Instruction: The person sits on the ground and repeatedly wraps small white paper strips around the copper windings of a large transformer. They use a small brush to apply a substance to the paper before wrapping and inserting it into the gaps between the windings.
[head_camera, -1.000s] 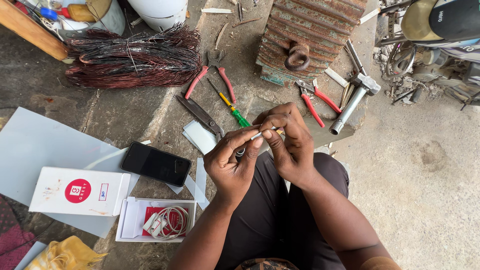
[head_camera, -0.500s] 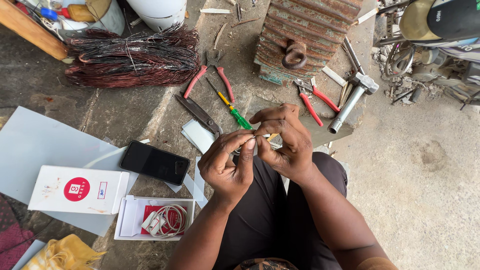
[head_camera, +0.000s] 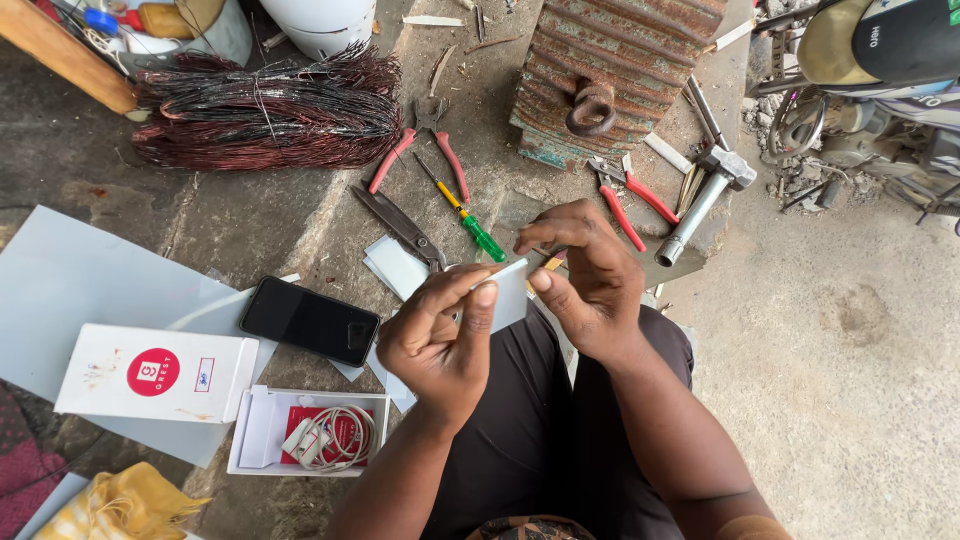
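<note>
Both hands meet above the person's lap: the left hand (head_camera: 440, 335) pinches a thin, flat white sheet (head_camera: 508, 295) between thumb and fingers, while the right hand (head_camera: 585, 285) curls over its top edge, fingertips bent. Beyond, on the rough concrete floor (head_camera: 250, 215), lie metal shears (head_camera: 400, 225) and a green-handled screwdriver (head_camera: 465, 213).

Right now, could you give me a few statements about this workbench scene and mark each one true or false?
1. Both hands hold a small white sheet: the left hand and the right hand. True.
2. The black phone lies inside the open box. False: it lies on the ground beside the white box.
3. A coiled white cable sits in the open box. True.
4. The hammer is in the right hand. False: it lies on the ground.
5. The green-handled screwdriver lies near red-handled pliers. True.
</note>
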